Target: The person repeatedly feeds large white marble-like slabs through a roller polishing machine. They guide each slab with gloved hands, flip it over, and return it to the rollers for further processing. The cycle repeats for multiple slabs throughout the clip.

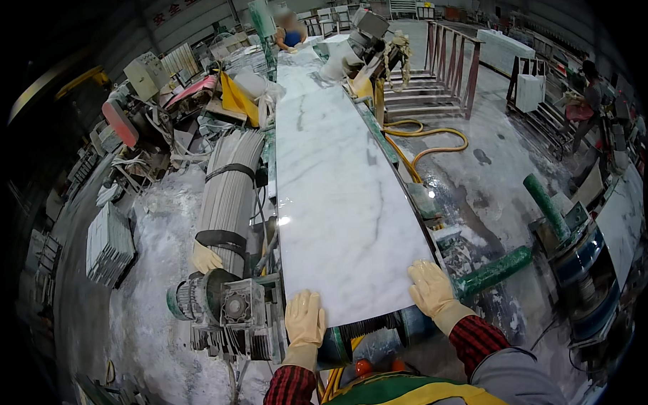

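A long white marble slab [338,202] with grey veins lies flat on a roller conveyor and stretches away from me. Its wet surface shines. My left hand [305,319], in a cream rubber glove, rests with fingers stretched forward on the slab's near left corner. At the near right corner my right hand [432,288], gloved alike, lies with its fingers flat on the slab's edge. Neither hand grips anything. Under the slab's near end a dark roller [371,329] shows between my hands.
A motor with gearbox [231,306] sits left of the slab; a spare glove [205,257] lies above it. Green bars [494,271] jut out on the right. A yellow hose [443,132] loops over the floor. Another person [290,38] stands at the far end, another [585,104] at right.
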Demonstrator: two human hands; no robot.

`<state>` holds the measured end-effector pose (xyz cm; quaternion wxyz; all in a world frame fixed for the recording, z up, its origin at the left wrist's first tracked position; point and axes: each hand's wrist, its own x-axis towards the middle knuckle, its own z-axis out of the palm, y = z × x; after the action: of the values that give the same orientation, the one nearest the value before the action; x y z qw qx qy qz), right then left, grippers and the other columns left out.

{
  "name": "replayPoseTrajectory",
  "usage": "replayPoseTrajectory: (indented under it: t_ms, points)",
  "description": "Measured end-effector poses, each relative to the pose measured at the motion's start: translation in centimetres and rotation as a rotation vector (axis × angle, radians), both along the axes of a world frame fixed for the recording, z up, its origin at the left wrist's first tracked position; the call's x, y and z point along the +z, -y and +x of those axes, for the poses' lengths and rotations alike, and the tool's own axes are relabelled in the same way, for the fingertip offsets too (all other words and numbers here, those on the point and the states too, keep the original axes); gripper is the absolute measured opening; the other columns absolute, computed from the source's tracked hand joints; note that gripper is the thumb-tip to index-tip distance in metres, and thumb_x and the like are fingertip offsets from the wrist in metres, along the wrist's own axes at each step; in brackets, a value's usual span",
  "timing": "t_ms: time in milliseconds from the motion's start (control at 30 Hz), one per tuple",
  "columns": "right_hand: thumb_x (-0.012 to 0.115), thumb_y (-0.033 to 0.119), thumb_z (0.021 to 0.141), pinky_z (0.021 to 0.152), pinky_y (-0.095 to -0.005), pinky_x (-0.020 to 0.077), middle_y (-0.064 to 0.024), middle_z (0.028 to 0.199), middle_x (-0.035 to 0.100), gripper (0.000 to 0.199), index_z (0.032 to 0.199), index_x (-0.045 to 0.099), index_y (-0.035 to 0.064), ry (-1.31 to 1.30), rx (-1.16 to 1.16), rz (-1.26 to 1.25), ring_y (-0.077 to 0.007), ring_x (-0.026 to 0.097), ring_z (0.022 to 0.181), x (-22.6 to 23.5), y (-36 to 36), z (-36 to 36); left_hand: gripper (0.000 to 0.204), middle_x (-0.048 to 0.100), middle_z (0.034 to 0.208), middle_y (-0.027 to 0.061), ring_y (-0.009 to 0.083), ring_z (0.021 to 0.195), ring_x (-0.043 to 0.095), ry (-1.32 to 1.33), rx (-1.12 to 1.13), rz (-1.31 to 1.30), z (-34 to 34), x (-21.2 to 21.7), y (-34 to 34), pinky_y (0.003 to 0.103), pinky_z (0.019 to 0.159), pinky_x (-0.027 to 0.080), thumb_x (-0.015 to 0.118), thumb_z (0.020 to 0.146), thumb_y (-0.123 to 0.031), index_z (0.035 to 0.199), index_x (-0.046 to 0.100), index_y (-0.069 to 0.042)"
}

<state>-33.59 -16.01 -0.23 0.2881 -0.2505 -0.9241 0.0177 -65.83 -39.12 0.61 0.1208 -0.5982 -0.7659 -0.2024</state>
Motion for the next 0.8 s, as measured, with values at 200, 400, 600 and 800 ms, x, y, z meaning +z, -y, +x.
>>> replayPoseTrajectory:
  t_ms: [200, 400, 600, 800]
  points:
    - [0.068, 0.025, 0.096, 0.123, -0.0566, 0.0408, -0.025, 0.149, 0.061, 0.054, 0.144, 0.062, 0.0008, 0.022, 0.013, 0.031, -0.044, 0.057, 0.138, -0.4, 0.0, 0.1, 0.058, 0.056, 0.153, 0.0226, 0.0444, 0.142, 0.051, -0.103, 0.01, -0.095, -0.5, -1.3, 0.7, 0.057, 0.122, 0.037, 0.061, 0.101, -0.036, 0.151, 0.056, -0.007]
    - [0.072, 0.031, 0.092, 0.124, -0.0543, 0.0388, -0.0246, 0.151, 0.058, 0.06, 0.144, 0.061, 0.0022, 0.077, -0.014, -0.031, -0.0434, 0.053, 0.142, -0.5, -1.0, -1.2, 0.07, 0.048, 0.163, 0.0219, 0.0444, 0.154, 0.04, -0.043, -0.066, -0.334, -2.2, -0.3, -0.1, 0.056, 0.128, 0.029, 0.061, 0.102, -0.049, 0.161, 0.05, -0.011]
    - [0.076, 0.041, 0.092, 0.125, -0.0527, 0.0367, -0.0218, 0.151, 0.059, 0.065, 0.143, 0.062, 0.0037, 0.12, 0.028, -0.102, -0.0408, 0.052, 0.143, 1.0, -1.6, -1.9, 0.072, 0.045, 0.168, 0.0201, 0.0438, 0.156, 0.037, -0.07, -0.004, -0.391, -2.5, -0.5, -0.9, 0.061, 0.128, 0.026, 0.059, 0.103, -0.056, 0.164, 0.049, -0.019]
    - [0.075, 0.043, 0.094, 0.126, -0.0522, 0.0356, -0.0193, 0.155, 0.058, 0.065, 0.146, 0.063, 0.0068, 0.126, 0.004, -0.108, -0.04, 0.05, 0.146, 1.2, -2.6, -1.8, 0.071, 0.035, 0.177, 0.0187, 0.0442, 0.163, 0.03, 0.069, 0.014, -0.473, -2.6, 0.6, -3.1, 0.066, 0.132, 0.015, 0.052, 0.106, -0.056, 0.169, 0.043, -0.023]
